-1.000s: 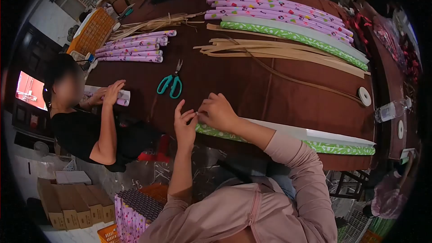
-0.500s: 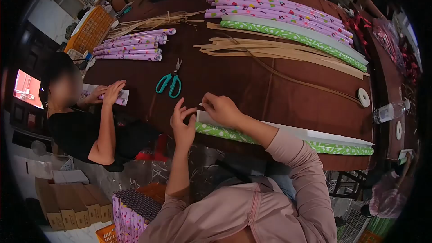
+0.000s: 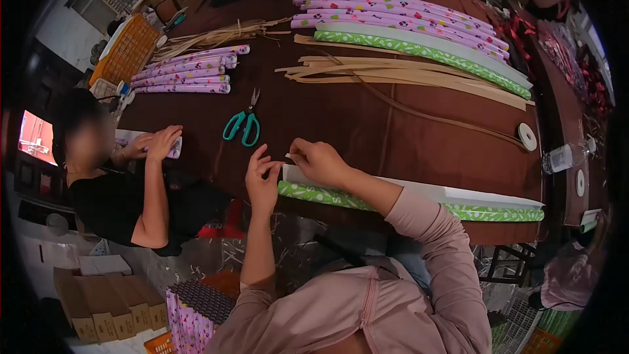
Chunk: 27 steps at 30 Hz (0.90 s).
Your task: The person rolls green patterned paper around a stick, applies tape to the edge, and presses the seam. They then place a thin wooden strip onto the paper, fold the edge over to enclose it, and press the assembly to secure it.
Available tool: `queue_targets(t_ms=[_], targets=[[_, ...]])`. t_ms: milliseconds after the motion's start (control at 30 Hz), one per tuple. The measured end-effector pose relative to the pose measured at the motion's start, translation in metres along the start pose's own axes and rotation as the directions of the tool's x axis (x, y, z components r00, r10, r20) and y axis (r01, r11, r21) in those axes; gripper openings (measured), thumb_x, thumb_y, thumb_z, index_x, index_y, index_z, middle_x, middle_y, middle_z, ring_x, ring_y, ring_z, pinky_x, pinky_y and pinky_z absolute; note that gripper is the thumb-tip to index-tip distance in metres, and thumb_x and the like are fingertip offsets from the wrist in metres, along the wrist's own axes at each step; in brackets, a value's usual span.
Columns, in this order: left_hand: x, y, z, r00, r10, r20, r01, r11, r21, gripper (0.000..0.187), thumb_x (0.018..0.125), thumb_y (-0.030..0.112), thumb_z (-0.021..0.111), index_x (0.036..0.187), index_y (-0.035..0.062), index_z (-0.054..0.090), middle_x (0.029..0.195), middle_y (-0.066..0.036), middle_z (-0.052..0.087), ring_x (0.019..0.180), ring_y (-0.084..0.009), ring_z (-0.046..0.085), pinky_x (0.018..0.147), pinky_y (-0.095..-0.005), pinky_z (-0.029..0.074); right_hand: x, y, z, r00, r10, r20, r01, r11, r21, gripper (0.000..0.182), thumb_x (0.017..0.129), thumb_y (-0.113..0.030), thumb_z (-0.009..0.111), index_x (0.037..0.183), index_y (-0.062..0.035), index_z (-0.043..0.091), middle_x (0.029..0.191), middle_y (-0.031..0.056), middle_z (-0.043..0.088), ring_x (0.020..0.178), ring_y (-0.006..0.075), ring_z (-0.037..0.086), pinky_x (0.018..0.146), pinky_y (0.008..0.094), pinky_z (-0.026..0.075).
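My right hand (image 3: 320, 162) is closed in a pinch over the left end of a green-and-white patterned paper roll (image 3: 327, 193). A small white piece (image 3: 288, 156), perhaps tape, pokes out from its fingertips. My left hand (image 3: 263, 185) is raised just beside that same end, its fingers curved and apart. The roll lies along the near table edge, with a white flap of the sheet (image 3: 445, 193) showing behind it; my right forearm crosses over its middle. Teal-handled scissors (image 3: 242, 126) lie on the table beyond my left hand.
Flat tan strips (image 3: 406, 75), another green roll (image 3: 426, 60) and several pink patterned rolls (image 3: 400, 16) lie across the brown table (image 3: 314, 115). A white tape roll (image 3: 527, 136) and a clear bottle (image 3: 565, 157) are at right. A co-worker (image 3: 118, 190) handles a pink roll at left.
My left hand's fingers have drawn slightly closer to the roll's end. My right hand keeps its pinch on the white piece. The whole view has shifted slightly.
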<state>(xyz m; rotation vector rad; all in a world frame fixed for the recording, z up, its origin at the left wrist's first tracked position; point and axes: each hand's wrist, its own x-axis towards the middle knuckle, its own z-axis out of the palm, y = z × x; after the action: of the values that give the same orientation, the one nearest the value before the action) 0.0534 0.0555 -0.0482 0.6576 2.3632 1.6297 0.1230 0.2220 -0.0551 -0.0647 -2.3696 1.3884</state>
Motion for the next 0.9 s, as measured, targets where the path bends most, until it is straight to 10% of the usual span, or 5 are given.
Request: queue_targets(t_ms=[233, 533, 733, 833, 900], targets=[[0.003, -0.014, 0.000, 1.000, 0.014, -0.009, -0.014, 1.000, 0.023, 0.047, 0.092, 0.005, 0.066, 0.137, 0.0041, 0.051, 0.097, -0.009, 0.072, 0.116, -0.0194, 0.058, 0.104, -0.0360, 0.040, 0.000, -0.002, -0.001, 1.000, 0.017, 0.010, -0.017, 1.000, -0.021, 0.012, 0.089, -0.012, 0.063, 0.096, -0.0038, 0.058, 0.080, 0.0183, 0.068, 0.076, 0.0369, 0.067, 0.063, 0.0431, 0.052], [0.000, 0.001, 0.004, 1.000, 0.016, -0.003, -0.016, 1.000, 0.024, 0.035, 0.090, 0.005, 0.067, 0.124, 0.0001, 0.060, 0.128, -0.008, 0.062, 0.114, -0.0189, 0.059, 0.099, -0.0375, 0.044, -0.001, -0.004, -0.003, 0.999, 0.037, 0.028, -0.037, 0.999, -0.006, 0.013, 0.090, -0.013, 0.062, 0.097, -0.0038, 0.058, 0.079, 0.0179, 0.068, 0.076, 0.0368, 0.067, 0.064, 0.0432, 0.051], [0.009, -0.013, 0.007, 0.983, 0.182, -0.024, -0.172, 0.958, 0.228, 0.038, 0.089, 0.003, 0.065, 0.127, 0.0064, 0.059, 0.086, -0.005, 0.069, 0.104, -0.0173, 0.061, 0.097, -0.0363, 0.043, 0.000, 0.000, -0.003, 0.998, 0.049, 0.048, -0.048, 0.998, -0.034, 0.014, 0.090, -0.015, 0.062, 0.097, -0.0038, 0.058, 0.078, 0.0172, 0.068, 0.074, 0.0367, 0.067, 0.062, 0.0433, 0.051], [0.011, -0.004, 0.008, 0.999, -0.030, -0.021, 0.027, 0.994, -0.101, 0.033, 0.089, 0.005, 0.063, 0.122, 0.0076, 0.063, 0.090, -0.005, 0.069, 0.103, -0.0211, 0.060, 0.103, -0.0392, 0.036, 0.000, 0.004, -0.002, 1.000, 0.024, -0.006, -0.024, 0.998, -0.066, 0.013, 0.091, -0.015, 0.062, 0.097, -0.0040, 0.057, 0.075, 0.0155, 0.067, 0.070, 0.0353, 0.067, 0.061, 0.0427, 0.050], [0.000, 0.014, 0.013, 0.874, 0.450, -0.181, -0.280, 0.773, 0.569, 0.027, 0.089, 0.007, 0.063, 0.116, 0.0080, 0.065, 0.099, -0.006, 0.068, 0.104, -0.0255, 0.059, 0.102, -0.0421, 0.034, 0.002, 0.006, -0.006, 0.996, 0.090, -0.026, -0.091, 0.995, -0.039, 0.012, 0.093, -0.015, 0.060, 0.096, -0.0042, 0.057, 0.072, 0.0137, 0.067, 0.066, 0.0328, 0.066, 0.060, 0.0414, 0.050]])
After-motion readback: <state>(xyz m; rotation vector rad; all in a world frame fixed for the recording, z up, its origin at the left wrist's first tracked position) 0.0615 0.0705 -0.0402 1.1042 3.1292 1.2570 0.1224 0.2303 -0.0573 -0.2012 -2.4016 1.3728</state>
